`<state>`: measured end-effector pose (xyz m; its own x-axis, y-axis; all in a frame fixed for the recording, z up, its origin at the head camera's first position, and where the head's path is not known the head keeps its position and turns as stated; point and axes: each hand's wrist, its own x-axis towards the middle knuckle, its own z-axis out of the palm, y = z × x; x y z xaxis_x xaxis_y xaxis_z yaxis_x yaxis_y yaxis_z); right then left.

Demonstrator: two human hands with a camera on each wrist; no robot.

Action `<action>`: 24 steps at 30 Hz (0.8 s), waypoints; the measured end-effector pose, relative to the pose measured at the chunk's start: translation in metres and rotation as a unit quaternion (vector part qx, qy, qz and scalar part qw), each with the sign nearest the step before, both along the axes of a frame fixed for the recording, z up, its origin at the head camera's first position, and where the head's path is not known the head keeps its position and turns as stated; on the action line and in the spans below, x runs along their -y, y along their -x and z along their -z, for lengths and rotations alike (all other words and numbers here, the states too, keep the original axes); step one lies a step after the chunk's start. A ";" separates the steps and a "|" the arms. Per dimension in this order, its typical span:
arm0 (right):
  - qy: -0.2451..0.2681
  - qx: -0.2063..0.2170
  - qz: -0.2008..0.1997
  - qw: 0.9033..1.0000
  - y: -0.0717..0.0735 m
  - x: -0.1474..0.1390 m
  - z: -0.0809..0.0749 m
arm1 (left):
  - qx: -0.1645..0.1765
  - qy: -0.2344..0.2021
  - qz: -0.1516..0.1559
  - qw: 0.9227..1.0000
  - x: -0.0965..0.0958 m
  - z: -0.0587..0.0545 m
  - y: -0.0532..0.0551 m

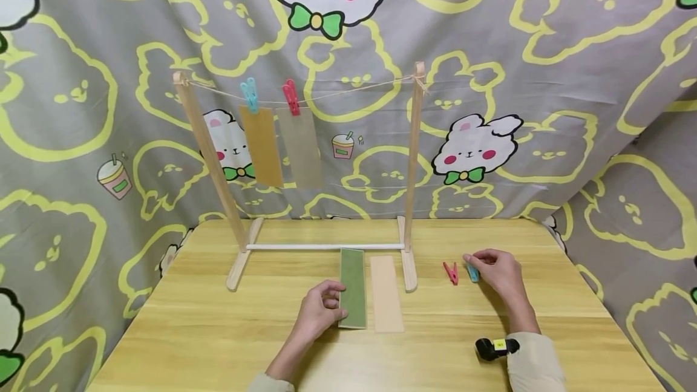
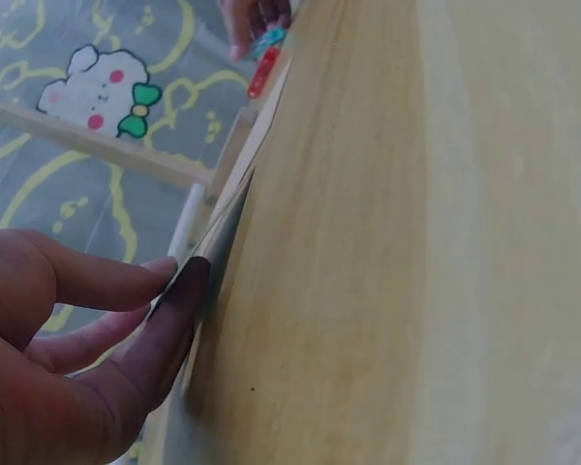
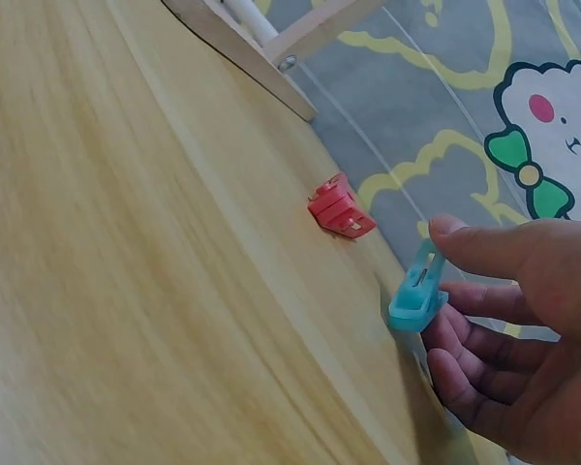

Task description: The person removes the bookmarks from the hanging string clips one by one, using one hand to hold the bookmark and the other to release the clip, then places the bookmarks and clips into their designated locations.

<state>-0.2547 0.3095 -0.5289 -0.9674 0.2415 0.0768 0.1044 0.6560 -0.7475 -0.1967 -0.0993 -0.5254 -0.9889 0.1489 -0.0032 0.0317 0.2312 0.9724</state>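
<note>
Left hand [image 1: 321,307] pinches green card [image 1: 353,290] by its left edge, beside beige card [image 1: 386,295]. Right hand [image 1: 498,270] holds blue peg [image 1: 472,274] between thumb and fingers, near red peg [image 1: 451,273]. Judgement: grip card lightly, avoiding creases; squeeze peg's handle ends squarely.

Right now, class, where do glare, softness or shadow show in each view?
Head: a pale sheen on the near tabletop; left wrist: soft overall, the distant red clothespin lacking crisp edges; right wrist: a dark shadow on the tabletop beside the blue clothespin.
</note>
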 end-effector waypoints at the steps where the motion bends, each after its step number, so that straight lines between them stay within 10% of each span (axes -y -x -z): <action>1: -0.001 0.001 0.002 1.000 -0.001 -0.001 0.000 | 0.001 0.005 0.001 1.000 -0.001 0.000 0.000; 11: -0.008 -0.003 0.004 1.000 -0.001 -0.002 -0.001 | -0.030 0.080 0.008 0.996 -0.006 -0.007 -0.001; 24: -0.016 -0.013 0.011 1.000 0.000 0.001 0.003 | -0.106 0.236 0.018 0.966 -0.013 -0.012 -0.006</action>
